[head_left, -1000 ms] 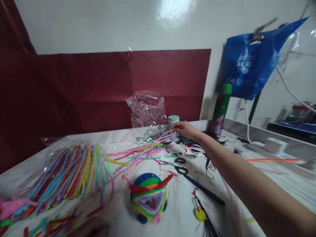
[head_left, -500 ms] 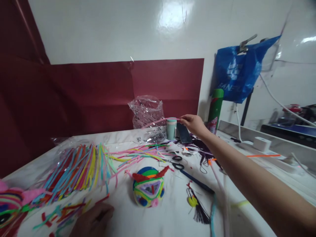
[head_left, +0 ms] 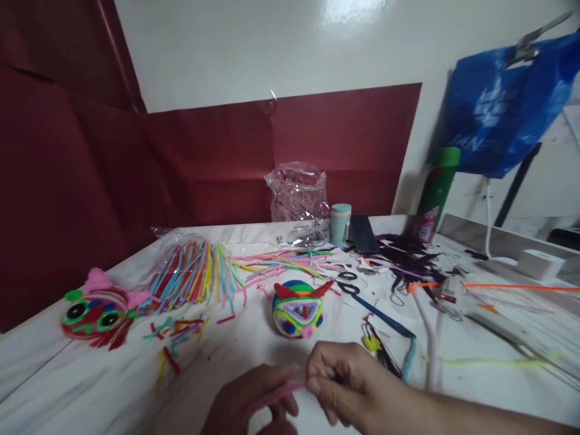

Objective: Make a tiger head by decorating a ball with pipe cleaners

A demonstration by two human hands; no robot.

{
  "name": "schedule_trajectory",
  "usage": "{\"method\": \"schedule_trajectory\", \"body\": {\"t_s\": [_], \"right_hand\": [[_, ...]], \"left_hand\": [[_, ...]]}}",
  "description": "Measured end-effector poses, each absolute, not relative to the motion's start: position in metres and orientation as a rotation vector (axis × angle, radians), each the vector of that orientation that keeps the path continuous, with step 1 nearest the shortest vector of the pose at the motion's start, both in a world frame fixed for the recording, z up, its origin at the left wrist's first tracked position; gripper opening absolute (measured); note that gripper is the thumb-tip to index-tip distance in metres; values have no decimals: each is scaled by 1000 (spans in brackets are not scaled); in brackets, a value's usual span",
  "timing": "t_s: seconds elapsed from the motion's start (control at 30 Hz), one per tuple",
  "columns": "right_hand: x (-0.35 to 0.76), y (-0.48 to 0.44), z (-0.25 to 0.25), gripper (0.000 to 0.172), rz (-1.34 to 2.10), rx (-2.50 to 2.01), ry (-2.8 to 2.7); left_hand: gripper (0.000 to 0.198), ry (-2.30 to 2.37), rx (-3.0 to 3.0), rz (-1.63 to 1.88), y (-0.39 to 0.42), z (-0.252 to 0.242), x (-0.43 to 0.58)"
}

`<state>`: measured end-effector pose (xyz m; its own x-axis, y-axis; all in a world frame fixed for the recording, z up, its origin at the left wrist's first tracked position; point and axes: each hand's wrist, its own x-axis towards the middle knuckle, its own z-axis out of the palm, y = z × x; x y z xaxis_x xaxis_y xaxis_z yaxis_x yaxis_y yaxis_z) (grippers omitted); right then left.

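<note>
- Two hands meet low in the frame, at about 6 o'clock: the right hand [head_left: 338,380] and left hand [head_left: 254,402] both pinch one pink stem [head_left: 278,394], fingers curled shut on it, the stem running between them just above the table [head_left: 67,380].
- Half a second ago the right arm was stretched out to 12 o'clock, lifting that pink stem beside the cup [head_left: 340,223] and the phone [head_left: 363,233]; now it has come back near the body, and the left hand, which lay idle on the table, has risen to take the other end.
- My reading: fetching is over and bending or twisting the stem is about to begin.
- At 12 o'clock from the hands sits a round stem-wrapped figure [head_left: 299,308]; a second, flatter figure [head_left: 97,309] lies at 10 o'clock, newly in view as the head turned left.
- A fan of loose stems [head_left: 199,275] lies between them, farther back, with cut scraps [head_left: 174,332] in front.
- Scissors [head_left: 348,284] lie at 1 o'clock, a clear bag [head_left: 299,193] behind them.
</note>
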<state>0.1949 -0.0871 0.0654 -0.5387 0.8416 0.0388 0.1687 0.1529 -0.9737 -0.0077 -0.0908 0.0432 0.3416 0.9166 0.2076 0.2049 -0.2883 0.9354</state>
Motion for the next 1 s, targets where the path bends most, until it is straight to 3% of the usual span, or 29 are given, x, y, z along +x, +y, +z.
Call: {"method": "schedule_trajectory", "body": {"t_s": [0.2,0.3,0.43,0.6,0.7,0.87,1.0], "right_hand": [[195,-97,41,29,1237,-1109,-1929],[209,-102,40,29,1099,-1116,-1932],[221,-108,35,34,1186,-1079,-1688],[213,-104,22,34,1270,-908,-1278],[201,-103,13,51,1359,-793,-1235],[187,-107,3,30,1289,-805,-1171],[188,-106,3,35,1348,-767,-952]], "left_hand": [[24,1148,1700,1350,-105,26,6],[29,1240,1537,1491,-110,23,3],[37,1095,1151,1469,-108,14,4],[31,875,669,1488,-97,16,19],[30,810,625,1407,-95,17,27],[31,791,695,1330,-108,5,38],[31,791,641,1354,-114,-3,40]]}}
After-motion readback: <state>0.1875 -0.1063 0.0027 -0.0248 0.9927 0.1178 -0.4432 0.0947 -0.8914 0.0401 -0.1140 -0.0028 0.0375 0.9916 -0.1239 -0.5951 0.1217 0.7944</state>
